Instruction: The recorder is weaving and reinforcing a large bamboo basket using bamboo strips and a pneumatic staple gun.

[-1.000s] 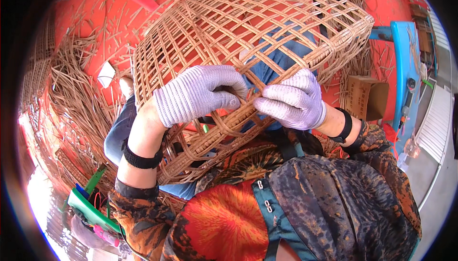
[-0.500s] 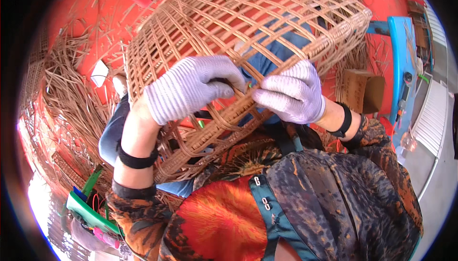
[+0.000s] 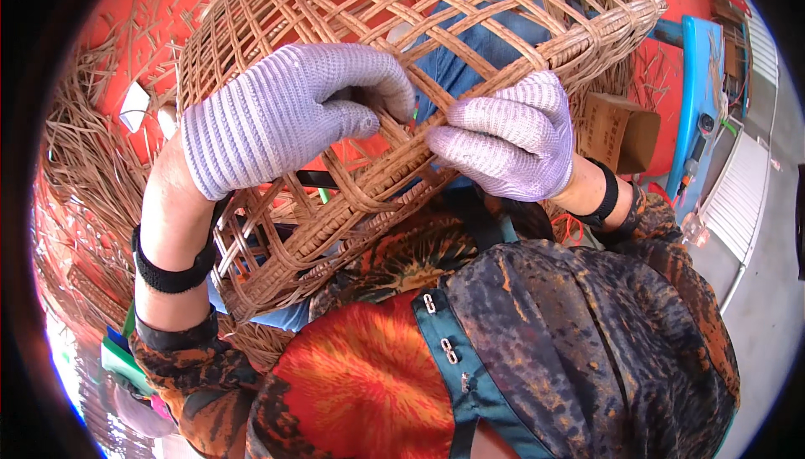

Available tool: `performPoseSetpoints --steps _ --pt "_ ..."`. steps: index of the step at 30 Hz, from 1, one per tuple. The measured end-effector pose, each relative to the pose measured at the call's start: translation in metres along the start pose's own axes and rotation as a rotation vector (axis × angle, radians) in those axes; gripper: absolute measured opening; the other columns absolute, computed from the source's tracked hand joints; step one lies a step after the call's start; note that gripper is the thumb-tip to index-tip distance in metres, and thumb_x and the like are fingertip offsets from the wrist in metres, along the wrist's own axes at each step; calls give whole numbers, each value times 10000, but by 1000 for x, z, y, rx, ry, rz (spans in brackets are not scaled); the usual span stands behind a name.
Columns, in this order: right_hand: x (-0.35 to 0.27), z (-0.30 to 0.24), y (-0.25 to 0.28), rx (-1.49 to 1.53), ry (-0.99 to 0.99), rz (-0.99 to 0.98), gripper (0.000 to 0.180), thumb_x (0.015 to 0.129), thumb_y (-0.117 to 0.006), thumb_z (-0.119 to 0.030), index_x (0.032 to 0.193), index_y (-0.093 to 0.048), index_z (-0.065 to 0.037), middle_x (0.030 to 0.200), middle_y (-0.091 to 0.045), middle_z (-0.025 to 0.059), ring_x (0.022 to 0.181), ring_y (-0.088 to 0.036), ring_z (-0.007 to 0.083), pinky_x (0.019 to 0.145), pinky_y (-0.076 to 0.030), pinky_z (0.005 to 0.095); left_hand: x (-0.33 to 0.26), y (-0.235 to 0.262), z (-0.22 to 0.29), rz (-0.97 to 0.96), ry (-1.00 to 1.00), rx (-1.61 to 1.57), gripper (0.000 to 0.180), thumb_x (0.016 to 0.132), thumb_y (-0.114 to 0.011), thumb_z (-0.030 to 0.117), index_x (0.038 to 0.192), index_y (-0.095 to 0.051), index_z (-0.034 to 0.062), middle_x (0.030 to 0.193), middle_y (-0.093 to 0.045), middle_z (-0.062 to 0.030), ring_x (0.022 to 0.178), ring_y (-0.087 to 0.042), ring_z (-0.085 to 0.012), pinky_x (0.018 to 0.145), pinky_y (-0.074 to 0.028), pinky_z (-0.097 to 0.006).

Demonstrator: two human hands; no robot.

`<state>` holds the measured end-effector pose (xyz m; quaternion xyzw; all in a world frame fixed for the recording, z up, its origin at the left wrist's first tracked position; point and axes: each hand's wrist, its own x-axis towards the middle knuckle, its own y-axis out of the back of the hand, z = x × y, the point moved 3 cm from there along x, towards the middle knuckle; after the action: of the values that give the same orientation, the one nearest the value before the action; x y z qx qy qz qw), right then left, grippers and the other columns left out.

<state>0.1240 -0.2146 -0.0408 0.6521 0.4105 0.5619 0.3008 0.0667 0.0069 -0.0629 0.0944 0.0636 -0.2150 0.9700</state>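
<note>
Basket (image 3: 470, 48) tipped closer; left hand (image 3: 285, 115) & right hand (image 3: 511, 145), fingers closed, pinch one rattan strip (image 3: 411, 136): pull snug, w/o kinking.

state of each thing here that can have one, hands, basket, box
left hand in a lilac knit glove: fingers curled, gripping a strip
right hand in a lilac knit glove: closed, pinching the weave
open-weave tan cane basket: tilted on the lap, partly woven
small brown cardboard box: upright, closed or open cannot tell
loose cane strips: scattered
</note>
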Motion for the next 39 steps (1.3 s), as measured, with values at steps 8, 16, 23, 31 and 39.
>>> performPoseSetpoints --steps 8,16,23,31,39 --pt "1 0 2 10 16 26 395 681 -732 -231 1076 -750 -222 1158 -620 -37 941 -579 178 759 -450 333 -5 -4 3 24 17 -71 236 722 -649 -59 942 -656 26 847 -618 -30 788 -591 -139 715 -484 -266" --pt "14 -5 10 58 -72 -53 439 645 -790 -283 1075 -739 -210 1093 -621 -22 858 -585 196 700 -468 334 -2 0 5 -30 -184 70 182 764 -635 -41 941 -648 2 882 -578 -85 840 -601 -222 772 -495 -304" --pt "50 -4 19 166 -212 -309 498 632 -819 -364 1063 -713 -137 1021 -594 62 803 -583 282 671 -480 394 1 0 4 -55 -138 105 200 781 -643 6 980 -631 -13 902 -562 -99 862 -591 -258 804 -490 -336" --pt "65 0 16 250 -200 -457 449 637 -807 -292 1012 -657 -94 996 -593 89 795 -584 302 672 -484 410 6 1 -2 -120 -172 154 286 830 -677 153 1066 -651 -5 1023 -635 -142 994 -628 -319 899 -496 -378" --pt "40 -5 16 252 38 -280 477 595 -853 -213 1024 -688 -83 1049 -613 97 764 -588 282 627 -453 390 8 -1 2 -126 -270 124 221 853 -651 168 946 -640 -33 905 -607 -146 897 -624 -318 819 -502 -384"
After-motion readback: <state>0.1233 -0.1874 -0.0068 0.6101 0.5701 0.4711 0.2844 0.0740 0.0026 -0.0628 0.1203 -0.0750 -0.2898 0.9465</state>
